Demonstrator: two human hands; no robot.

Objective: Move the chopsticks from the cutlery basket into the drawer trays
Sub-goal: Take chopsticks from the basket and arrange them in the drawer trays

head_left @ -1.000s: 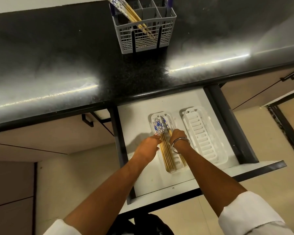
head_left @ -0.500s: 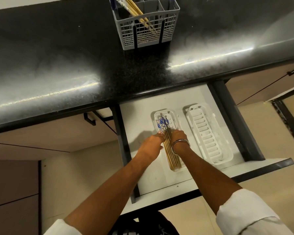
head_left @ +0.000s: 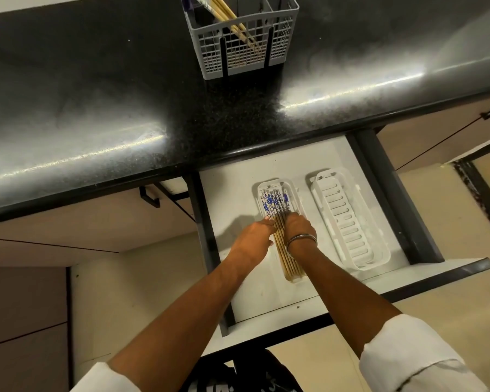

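Several wooden chopsticks point(head_left: 280, 236) with blue-and-white patterned ends lie side by side in the left white tray point(head_left: 269, 185) of the open drawer. My left hand point(head_left: 256, 234) presses against their left side and my right hand point(head_left: 300, 229), with a metal bangle on the wrist, presses against their right side, so the bundle is squeezed between them. The right white tray point(head_left: 351, 222) has no chopsticks in it. On the black counter stands the grey cutlery basket point(head_left: 244, 52), with more chopsticks point(head_left: 227, 15) leaning in its left compartment.
The white drawer point(head_left: 232, 199) stands pulled out below the black counter edge point(head_left: 266, 148), with dark side rails. Closed cabinet fronts with black handles flank it on both sides. Beige floor shows below.
The chopsticks, earlier splayed in the left tray, now lie gathered into a straight, tight bundle. Both hands have closed in on its sides and slid slightly towards the patterned ends.
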